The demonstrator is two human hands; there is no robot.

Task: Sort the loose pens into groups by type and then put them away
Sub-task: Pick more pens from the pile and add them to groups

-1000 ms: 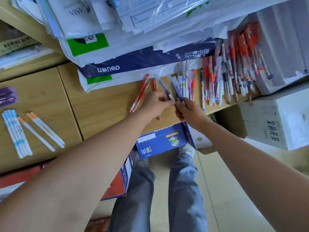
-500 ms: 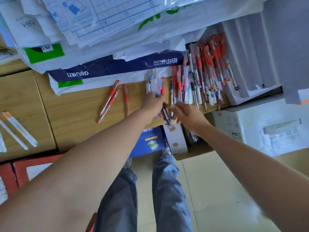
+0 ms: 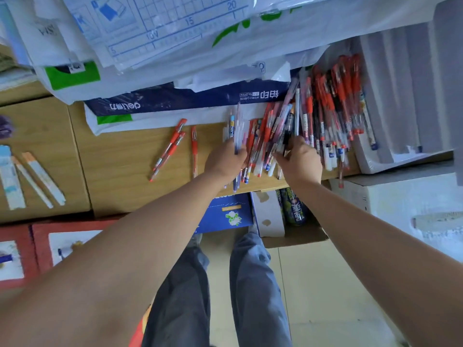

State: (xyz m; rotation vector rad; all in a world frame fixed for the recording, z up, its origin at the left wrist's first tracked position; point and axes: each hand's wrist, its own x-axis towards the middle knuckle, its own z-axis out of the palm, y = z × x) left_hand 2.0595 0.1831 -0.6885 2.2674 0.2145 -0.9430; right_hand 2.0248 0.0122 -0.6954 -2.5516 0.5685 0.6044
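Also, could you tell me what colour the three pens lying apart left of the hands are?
The three pens are red, best seen in the head view.

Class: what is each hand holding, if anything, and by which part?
The left hand holds a bunch of pens around their middles. The right hand has its fingers in the pen pile; whether it holds one cannot be told.

A light wooden table (image 3: 120,159) ran left to right, its far side piled with paper packs (image 3: 175,98). A blue cardboard box (image 3: 225,216) sat under its near edge on a pale tiled floor (image 3: 325,284). White foam packaging (image 3: 400,96) stood at right. The light was bright and even.
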